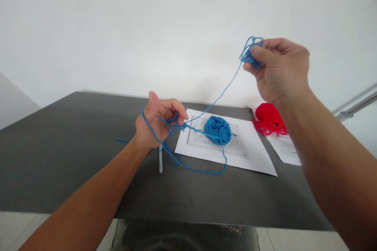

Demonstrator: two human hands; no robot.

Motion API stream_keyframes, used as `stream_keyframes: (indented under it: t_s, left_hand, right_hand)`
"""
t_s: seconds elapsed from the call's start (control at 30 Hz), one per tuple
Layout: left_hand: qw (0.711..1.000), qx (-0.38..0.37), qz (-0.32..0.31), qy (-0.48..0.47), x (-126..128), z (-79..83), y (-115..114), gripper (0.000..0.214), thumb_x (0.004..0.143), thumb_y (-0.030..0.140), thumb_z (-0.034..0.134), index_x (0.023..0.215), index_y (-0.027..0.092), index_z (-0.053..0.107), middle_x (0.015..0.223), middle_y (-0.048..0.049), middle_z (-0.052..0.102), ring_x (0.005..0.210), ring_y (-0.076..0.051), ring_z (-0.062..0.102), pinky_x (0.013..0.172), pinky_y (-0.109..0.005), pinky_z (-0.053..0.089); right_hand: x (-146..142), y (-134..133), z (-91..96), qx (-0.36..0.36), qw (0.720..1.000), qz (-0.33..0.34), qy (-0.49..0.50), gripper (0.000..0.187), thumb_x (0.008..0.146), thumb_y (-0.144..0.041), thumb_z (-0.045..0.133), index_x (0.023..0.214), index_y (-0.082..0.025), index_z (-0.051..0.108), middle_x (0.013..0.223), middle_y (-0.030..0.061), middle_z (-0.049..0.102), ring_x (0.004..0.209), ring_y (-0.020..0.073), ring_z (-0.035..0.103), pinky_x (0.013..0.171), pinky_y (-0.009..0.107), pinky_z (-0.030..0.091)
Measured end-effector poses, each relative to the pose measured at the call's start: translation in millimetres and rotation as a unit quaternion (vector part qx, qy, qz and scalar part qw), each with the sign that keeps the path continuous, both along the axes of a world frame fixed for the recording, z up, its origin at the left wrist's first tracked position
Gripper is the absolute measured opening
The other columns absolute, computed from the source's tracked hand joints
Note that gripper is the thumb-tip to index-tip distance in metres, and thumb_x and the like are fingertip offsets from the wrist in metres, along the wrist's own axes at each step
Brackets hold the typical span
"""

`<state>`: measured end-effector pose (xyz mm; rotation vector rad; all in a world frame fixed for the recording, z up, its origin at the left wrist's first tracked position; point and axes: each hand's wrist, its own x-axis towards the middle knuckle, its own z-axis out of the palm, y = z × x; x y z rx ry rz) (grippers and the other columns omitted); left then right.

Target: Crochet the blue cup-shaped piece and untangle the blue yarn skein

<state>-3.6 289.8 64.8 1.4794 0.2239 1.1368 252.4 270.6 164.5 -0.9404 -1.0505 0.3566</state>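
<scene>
High on the right, my right hand point(284, 66) is closed in a pinch on a small looped bundle of blue yarn point(250, 53). From that bundle a single strand slants down, taut, to my left hand point(159, 121). There the fingers curl over tangled blue yarn, the thumb points up, and one loop passes around the thumb's base. The blue yarn ball point(218, 130) lies on a printed sheet point(259, 160), joined by strands to the yarn at my left hand. Below that hand shows the pale handle of what looks like a crochet hook point(160, 159); its other end is hidden.
A red yarn ball point(268, 113) with loose strands sits at the right on a second printed sheet point(284, 149), partly behind my right forearm. The dark table point(73, 145) reaches back to a white wall point(147, 27). A grey metal bar point(361, 102) stands at the far right.
</scene>
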Motion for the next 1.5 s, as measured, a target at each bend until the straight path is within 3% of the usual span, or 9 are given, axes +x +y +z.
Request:
stream_keyframes:
  t_s: [0.2,0.4,0.6,0.77,0.87,1.07,1.2,1.37,1.5]
  left_hand:
    - [1.0,0.006,0.005,-0.004,-2,2.1,-1,0.083,0.089,0.085,0.038,0.068,0.016,0.077,0.061,-0.0106,0.059,0.058,-0.021,0.053,0.051,-0.033,0.038]
    - [1.0,-0.019,0.001,-0.006,-4,3.2,-1,0.084,0.087,0.088,0.037,0.072,0.018,0.08,0.065,-0.0097,0.06,0.061,-0.021,0.054,0.054,-0.034,0.041]
    - [0.998,-0.052,-0.009,-0.027,-6,3.3,0,0.08,0.085,0.086,0.048,0.074,0.013,0.08,0.073,-0.0106,0.063,0.068,-0.02,0.057,0.061,-0.033,0.046]
    - [0.996,-0.087,-0.003,-0.036,-5,4.9,-1,0.076,0.082,0.085,0.055,0.073,0.013,0.079,0.075,-0.0115,0.064,0.068,-0.02,0.058,0.058,-0.031,0.046]
    - [0.994,-0.101,0.017,-0.037,-3,6.7,-3,0.073,0.082,0.084,0.056,0.069,0.015,0.079,0.075,-0.011,0.063,0.066,-0.02,0.057,0.055,-0.031,0.045]
    - [0.99,-0.133,0.015,-0.052,1,8.2,-5,0.069,0.083,0.079,0.059,0.067,0.014,0.078,0.074,-0.0113,0.063,0.064,-0.019,0.056,0.057,-0.031,0.047]
    - [0.984,-0.159,0.019,-0.076,-1,7.1,-3,0.074,0.094,0.075,0.045,0.067,0.014,0.077,0.077,-0.0132,0.064,0.067,-0.02,0.058,0.061,-0.032,0.051]
    - [0.978,-0.184,0.025,-0.089,-2,6.4,0,0.086,0.103,0.068,0.019,0.067,0.016,0.077,0.081,-0.0137,0.066,0.068,-0.02,0.059,0.062,-0.032,0.055]
    - [0.975,-0.201,0.021,-0.095,-2,7.5,0,0.092,0.105,0.063,0.01,0.067,0.014,0.077,0.082,-0.0144,0.066,0.068,-0.019,0.06,0.062,-0.031,0.056]
  right_hand:
    - [-22,8,-63.1,-0.162,0.975,0.108,-0.103,0.016,0.076,-0.014,0.081,0.077,-0.018,0.066,0.081,0.0001,0.069,0.07,0.0124,0.071,0.069,0.029,0.067]
    - [-40,-1,-105.8,-0.31,0.889,0.253,-0.222,0.012,0.079,-0.02,0.079,0.088,-0.016,0.072,0.074,0.0022,0.073,0.06,0.0137,0.072,0.054,0.024,0.062]
    - [-39,-16,-105.0,-0.345,0.811,0.324,-0.344,0.006,0.081,-0.02,0.074,0.085,-0.019,0.078,0.071,0.0004,0.075,0.057,0.0157,0.069,0.053,0.026,0.057]
    - [-38,-29,-92.9,-0.245,0.878,0.127,-0.39,0.016,0.087,-0.015,0.067,0.101,-0.015,0.076,0.107,0.0109,0.074,0.084,0.0189,0.066,0.077,0.032,0.053]
    - [-47,-45,-83.3,-0.201,0.89,0.117,-0.391,0.009,0.092,-0.021,0.066,0.094,-0.017,0.075,0.094,0.0067,0.073,0.079,0.0174,0.065,0.074,0.03,0.051]
    - [-77,-65,-86.9,-0.232,0.714,0.212,-0.626,0.018,0.097,-0.019,0.064,0.113,-0.015,0.072,0.114,0.013,0.07,0.108,0.0255,0.066,0.097,0.038,0.051]
    - [-83,-61,-107.2,-0.274,0.671,0.194,-0.662,0.036,0.089,-0.001,0.056,0.123,-0.008,0.067,0.123,0.0231,0.063,0.117,0.036,0.061,0.101,0.049,0.048]
    - [-79,-52,-116.5,-0.289,0.679,0.223,-0.637,0.031,0.087,0.004,0.046,0.104,-0.008,0.069,0.109,0.0202,0.064,0.098,0.029,0.064,0.087,0.041,0.05]
    - [-64,-49,-105.3,-0.282,0.71,0.334,-0.552,0.024,0.074,0.003,0.052,0.08,-0.016,0.066,0.075,0.0028,0.064,0.068,0.0144,0.058,0.065,0.026,0.044]
